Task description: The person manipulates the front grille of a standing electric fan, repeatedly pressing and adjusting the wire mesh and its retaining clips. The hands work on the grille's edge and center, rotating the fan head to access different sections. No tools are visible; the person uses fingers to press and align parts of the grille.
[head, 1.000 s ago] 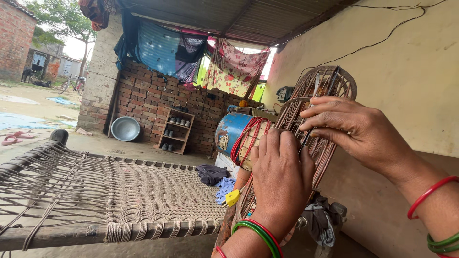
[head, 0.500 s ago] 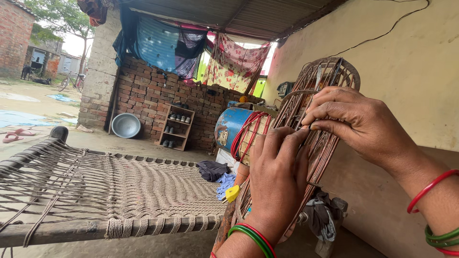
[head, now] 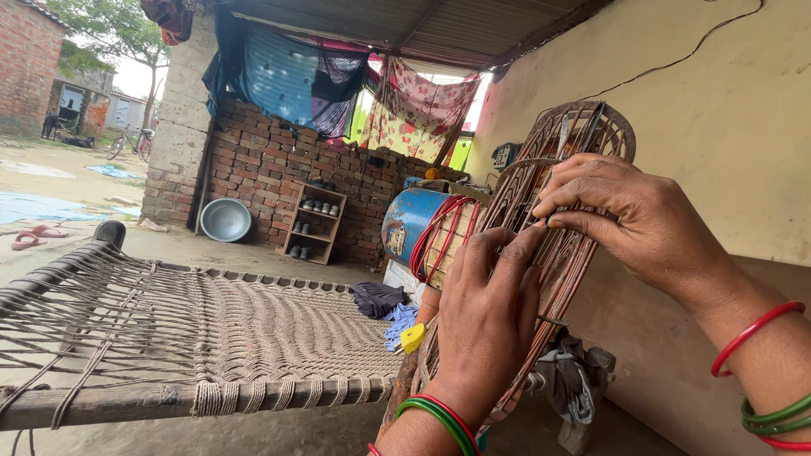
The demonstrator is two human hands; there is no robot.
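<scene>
Rope cot (head: 169, 338) far L. Blue drum (head: 411, 221) behind. L hand (head: 486, 325) flat on wicker basket (head: 549, 245), fingers curled onto strands. R hand (head: 629, 219) pinching strand at basket mid, upright, centre-R by wall (head: 718, 127).

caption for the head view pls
Both hands, left and right, weave a round cane frame beside a rope cot.

Rope-woven cot (head: 211, 329); dark cloth (head: 378, 297) at far edge.
</scene>
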